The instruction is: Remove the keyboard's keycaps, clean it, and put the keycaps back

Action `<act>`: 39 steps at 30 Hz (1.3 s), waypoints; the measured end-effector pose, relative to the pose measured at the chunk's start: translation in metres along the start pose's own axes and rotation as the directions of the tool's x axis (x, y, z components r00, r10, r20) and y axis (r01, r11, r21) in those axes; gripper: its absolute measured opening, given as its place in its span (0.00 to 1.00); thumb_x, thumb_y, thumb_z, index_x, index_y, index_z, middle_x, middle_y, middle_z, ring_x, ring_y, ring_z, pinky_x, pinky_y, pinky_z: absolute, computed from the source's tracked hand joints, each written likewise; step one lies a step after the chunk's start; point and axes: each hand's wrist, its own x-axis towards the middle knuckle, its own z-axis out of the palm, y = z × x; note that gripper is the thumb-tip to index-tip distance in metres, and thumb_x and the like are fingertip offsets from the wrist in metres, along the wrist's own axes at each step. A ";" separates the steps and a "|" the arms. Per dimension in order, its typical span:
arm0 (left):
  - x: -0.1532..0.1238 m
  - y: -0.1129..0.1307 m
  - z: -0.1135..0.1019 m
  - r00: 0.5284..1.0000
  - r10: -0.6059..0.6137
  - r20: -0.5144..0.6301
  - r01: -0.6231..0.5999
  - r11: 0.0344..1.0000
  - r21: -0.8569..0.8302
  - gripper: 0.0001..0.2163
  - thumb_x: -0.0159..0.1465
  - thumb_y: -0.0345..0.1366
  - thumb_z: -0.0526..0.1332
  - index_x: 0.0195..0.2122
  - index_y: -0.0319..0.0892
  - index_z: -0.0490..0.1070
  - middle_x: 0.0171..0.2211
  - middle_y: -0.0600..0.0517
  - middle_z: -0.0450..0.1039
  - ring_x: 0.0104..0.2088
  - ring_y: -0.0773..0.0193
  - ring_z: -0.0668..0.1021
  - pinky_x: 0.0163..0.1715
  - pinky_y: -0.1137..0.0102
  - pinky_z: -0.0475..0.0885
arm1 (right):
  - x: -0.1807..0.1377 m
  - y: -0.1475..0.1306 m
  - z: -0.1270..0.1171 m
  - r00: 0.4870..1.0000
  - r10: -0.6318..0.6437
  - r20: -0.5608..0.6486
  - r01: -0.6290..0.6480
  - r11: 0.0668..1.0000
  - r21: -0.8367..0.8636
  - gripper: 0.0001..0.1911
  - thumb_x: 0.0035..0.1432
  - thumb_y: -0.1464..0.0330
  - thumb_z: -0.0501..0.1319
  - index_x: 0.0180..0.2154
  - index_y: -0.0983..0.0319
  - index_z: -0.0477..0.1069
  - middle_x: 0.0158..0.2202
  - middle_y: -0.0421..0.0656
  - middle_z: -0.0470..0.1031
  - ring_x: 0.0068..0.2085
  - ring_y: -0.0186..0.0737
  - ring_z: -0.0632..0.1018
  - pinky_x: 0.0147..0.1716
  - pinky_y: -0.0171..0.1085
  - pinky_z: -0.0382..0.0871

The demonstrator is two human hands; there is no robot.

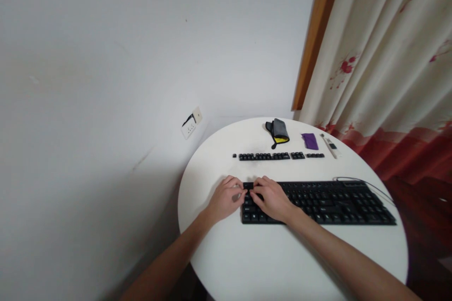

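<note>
A black keyboard (339,204) lies on the round white table (296,263), and both my hands are at its upper left corner. My left hand (226,199) is at the left edge, its thumb and forefinger drawn together over the corner keys. Just right of it, my right hand (271,200) rests over the keys with bent fingers, thumb and forefinger close to the same corner. Whatever lies between the fingertips is too small to make out. Behind the keyboard, loose black keycaps (264,156) form a row in groups, with a single keycap (234,155) at its left end.
A folded grey and yellow cloth (280,130), a purple cloth (310,141) and a white brush-like tool (331,146) lie at the back of the table. The keyboard's cable (374,185) curves over the right edge. A wall socket (189,128) and curtain (356,70) are beyond.
</note>
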 end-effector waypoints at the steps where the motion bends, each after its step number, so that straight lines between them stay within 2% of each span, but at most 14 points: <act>1: 0.000 -0.002 0.001 1.000 -0.004 -0.006 0.004 1.000 -0.011 0.09 0.65 0.33 0.58 0.31 0.45 0.76 0.36 0.49 0.74 0.42 0.59 0.73 0.45 0.63 0.69 | 0.000 -0.001 0.000 1.000 0.001 -0.001 -0.001 1.000 -0.002 0.14 0.66 0.66 0.54 0.33 0.60 0.75 0.36 0.45 0.72 0.41 0.42 0.70 0.43 0.41 0.65; 5: 0.011 -0.019 0.005 0.999 -0.044 -0.020 0.042 0.994 -0.100 0.09 0.65 0.33 0.57 0.30 0.44 0.76 0.36 0.50 0.75 0.41 0.61 0.75 0.46 0.65 0.69 | 0.003 -0.002 0.002 0.999 0.036 -0.019 -0.036 0.999 0.005 0.13 0.66 0.67 0.53 0.32 0.61 0.74 0.38 0.45 0.73 0.43 0.43 0.70 0.44 0.41 0.64; 7: 0.024 -0.035 0.010 0.991 -0.122 -0.060 0.114 0.985 -0.130 0.10 0.66 0.33 0.55 0.35 0.43 0.77 0.36 0.50 0.76 0.39 0.62 0.76 0.45 0.67 0.70 | 0.010 0.000 0.003 0.995 0.090 -0.030 -0.090 0.996 0.004 0.11 0.66 0.68 0.53 0.36 0.61 0.73 0.41 0.46 0.74 0.45 0.43 0.71 0.45 0.41 0.63; 9: 0.039 -0.053 0.016 0.961 -0.247 -0.123 0.233 0.966 -0.116 0.10 0.66 0.32 0.55 0.44 0.42 0.75 0.36 0.50 0.77 0.36 0.63 0.77 0.42 0.68 0.71 | 0.023 0.003 0.005 0.984 0.177 -0.023 -0.177 0.984 -0.024 0.11 0.65 0.68 0.53 0.44 0.62 0.71 0.43 0.48 0.74 0.47 0.45 0.72 0.46 0.41 0.64; 12: 0.056 -0.070 0.026 0.928 -0.345 -0.140 0.347 0.938 -0.006 0.15 0.65 0.32 0.56 0.53 0.42 0.70 0.34 0.51 0.76 0.32 0.63 0.77 0.38 0.69 0.71 | 0.049 0.011 0.010 0.947 0.314 0.068 -0.307 0.946 -0.099 0.19 0.66 0.68 0.51 0.57 0.64 0.62 0.46 0.51 0.75 0.48 0.47 0.75 0.45 0.41 0.65; 16: 0.063 -0.074 0.034 0.940 -0.299 -0.165 0.327 0.927 0.183 0.16 0.64 0.31 0.57 0.54 0.45 0.69 0.37 0.50 0.74 0.39 0.60 0.76 0.41 0.69 0.70 | 0.082 0.020 0.019 0.912 0.382 0.146 -0.358 0.919 -0.165 0.24 0.67 0.65 0.49 0.62 0.63 0.55 0.46 0.54 0.77 0.46 0.51 0.78 0.41 0.43 0.67; 20: 0.061 -0.071 0.036 0.954 -0.268 -0.136 0.296 0.915 0.275 0.18 0.65 0.31 0.57 0.57 0.46 0.67 0.41 0.48 0.73 0.42 0.58 0.75 0.43 0.68 0.70 | 0.099 0.025 0.028 0.906 0.391 0.161 -0.360 0.913 -0.192 0.24 0.67 0.64 0.50 0.62 0.64 0.55 0.44 0.55 0.78 0.44 0.53 0.79 0.41 0.45 0.68; 25: 0.059 -0.074 0.039 0.960 -0.255 -0.116 0.279 0.906 0.318 0.17 0.65 0.32 0.57 0.55 0.47 0.69 0.44 0.47 0.72 0.45 0.57 0.73 0.45 0.66 0.70 | 0.100 0.029 0.031 0.907 0.387 0.164 -0.351 0.912 -0.213 0.21 0.67 0.63 0.49 0.59 0.64 0.60 0.44 0.55 0.78 0.44 0.51 0.79 0.41 0.43 0.69; 29: 0.056 -0.075 0.038 0.961 -0.232 -0.148 0.264 0.930 0.254 0.13 0.66 0.32 0.57 0.50 0.47 0.73 0.43 0.48 0.71 0.45 0.58 0.73 0.46 0.66 0.70 | 0.095 0.030 0.029 0.923 0.361 0.135 -0.325 0.917 -0.229 0.16 0.68 0.66 0.49 0.53 0.60 0.67 0.46 0.50 0.77 0.45 0.47 0.78 0.41 0.40 0.68; 32: 0.052 -0.077 0.036 0.960 -0.209 -0.185 0.242 0.952 0.185 0.09 0.65 0.32 0.59 0.44 0.45 0.76 0.43 0.49 0.72 0.45 0.59 0.73 0.48 0.65 0.70 | 0.095 0.030 0.027 0.934 0.346 0.094 -0.315 0.916 -0.248 0.15 0.67 0.69 0.50 0.52 0.59 0.69 0.49 0.49 0.74 0.46 0.44 0.77 0.42 0.38 0.68; 35: 0.048 -0.079 0.035 0.961 -0.191 -0.201 0.222 0.964 0.146 0.07 0.65 0.31 0.60 0.39 0.43 0.77 0.41 0.49 0.74 0.45 0.59 0.73 0.49 0.63 0.69 | 0.099 0.031 0.024 0.942 0.332 0.054 -0.306 0.913 -0.270 0.15 0.67 0.70 0.50 0.51 0.60 0.69 0.50 0.49 0.71 0.48 0.44 0.76 0.43 0.38 0.68; 39: 0.045 -0.079 0.032 0.968 -0.167 -0.187 0.187 0.977 0.097 0.06 0.64 0.29 0.61 0.38 0.43 0.78 0.40 0.50 0.78 0.42 0.60 0.75 0.48 0.61 0.69 | 0.111 0.032 0.024 0.955 0.294 0.045 -0.269 0.918 -0.292 0.11 0.65 0.71 0.53 0.45 0.62 0.73 0.48 0.51 0.70 0.49 0.46 0.73 0.43 0.38 0.69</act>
